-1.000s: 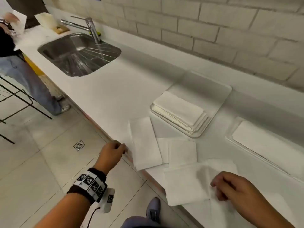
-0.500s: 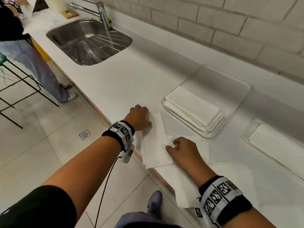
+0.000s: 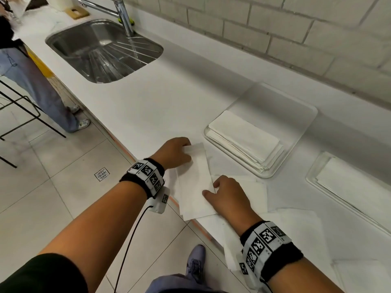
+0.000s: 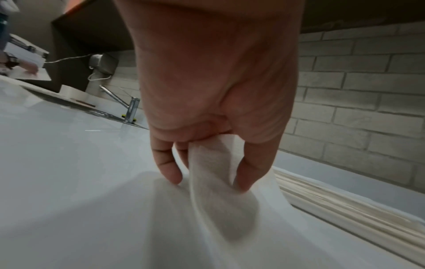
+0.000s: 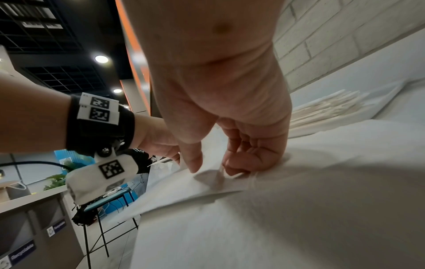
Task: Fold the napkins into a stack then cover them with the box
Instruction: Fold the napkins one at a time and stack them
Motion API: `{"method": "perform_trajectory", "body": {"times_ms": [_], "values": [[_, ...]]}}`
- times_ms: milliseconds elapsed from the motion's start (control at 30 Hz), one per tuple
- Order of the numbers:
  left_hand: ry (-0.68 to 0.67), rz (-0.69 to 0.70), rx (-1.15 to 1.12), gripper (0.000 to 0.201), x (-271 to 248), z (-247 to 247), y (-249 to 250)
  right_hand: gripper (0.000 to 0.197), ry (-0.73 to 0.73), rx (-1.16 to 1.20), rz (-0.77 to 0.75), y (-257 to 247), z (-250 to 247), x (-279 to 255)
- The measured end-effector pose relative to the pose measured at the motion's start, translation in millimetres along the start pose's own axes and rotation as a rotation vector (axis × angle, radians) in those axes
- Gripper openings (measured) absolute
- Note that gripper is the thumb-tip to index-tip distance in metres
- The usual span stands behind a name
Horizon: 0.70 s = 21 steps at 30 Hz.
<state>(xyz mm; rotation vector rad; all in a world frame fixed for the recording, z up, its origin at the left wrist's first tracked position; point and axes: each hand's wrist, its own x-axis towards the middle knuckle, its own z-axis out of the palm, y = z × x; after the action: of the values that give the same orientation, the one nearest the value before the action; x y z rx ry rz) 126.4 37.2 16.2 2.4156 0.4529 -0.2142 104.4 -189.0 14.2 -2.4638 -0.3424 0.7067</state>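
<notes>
A white napkin (image 3: 194,182), folded into a long strip, lies at the counter's front edge and overhangs it. My left hand (image 3: 176,153) holds its far end; in the left wrist view the fingers (image 4: 169,171) and thumb pinch a raised fold of the napkin (image 4: 214,169). My right hand (image 3: 213,190) is at the strip's right edge, thumb on top and fingers (image 5: 236,169) curled against the lifted edge. A stack of folded napkins (image 3: 245,140) sits in a clear plastic box (image 3: 296,115) just beyond.
Loose unfolded napkins (image 3: 296,233) lie under and right of my right forearm. A second clear tray (image 3: 317,166) with white napkins is at the right. A steel sink (image 3: 101,49) with a tap lies far left. Another person's legs (image 3: 42,92) stand on the floor left.
My right hand left the loose napkins at the right and came over to the strip's edge. My left hand moved from the counter edge onto the strip's far end and pinched it.
</notes>
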Motion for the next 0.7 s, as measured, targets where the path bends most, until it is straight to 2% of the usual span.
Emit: {"method": "perform_trajectory", "body": {"times_ms": [133, 233, 300, 400, 500, 633, 700], "values": [[0.023, 0.05, -0.173, 0.014, -14.1, -11.6, -7.1, 0.048, 0.016, 0.0, -0.004, 1.6, 3.0, -0.5], [-0.023, 0.046, -0.332, 0.018, -26.8, -24.5, -11.3, 0.053, 0.02, -0.011, -0.016, 1.0, 3.3, -0.5], [-0.06, 0.039, -0.463, 0.009, -35.7, -32.8, -16.5, 0.055, 0.046, 0.0, -0.048, 0.5, 2.9, -0.8], [-0.054, 0.038, -0.615, 0.023, -49.4, -41.0, -24.7, 0.032, 0.05, 0.131, -0.171, 0.4, -0.7, -1.1], [-0.033, 0.018, -0.669, 0.029, -59.9, -42.2, -30.9, 0.01, -0.046, 0.315, -0.222, -2.8, -13.1, -5.8], [-0.025, -0.035, -0.645, 0.022, -66.7, -35.6, -36.8, 0.004, -0.017, 0.344, -0.274, -4.7, -31.6, -11.0], [-0.03, -0.042, -0.654, 0.016, -71.4, -30.8, -35.2, 0.009, 0.03, 0.285, -0.302, -3.7, -39.9, -11.7]]}}
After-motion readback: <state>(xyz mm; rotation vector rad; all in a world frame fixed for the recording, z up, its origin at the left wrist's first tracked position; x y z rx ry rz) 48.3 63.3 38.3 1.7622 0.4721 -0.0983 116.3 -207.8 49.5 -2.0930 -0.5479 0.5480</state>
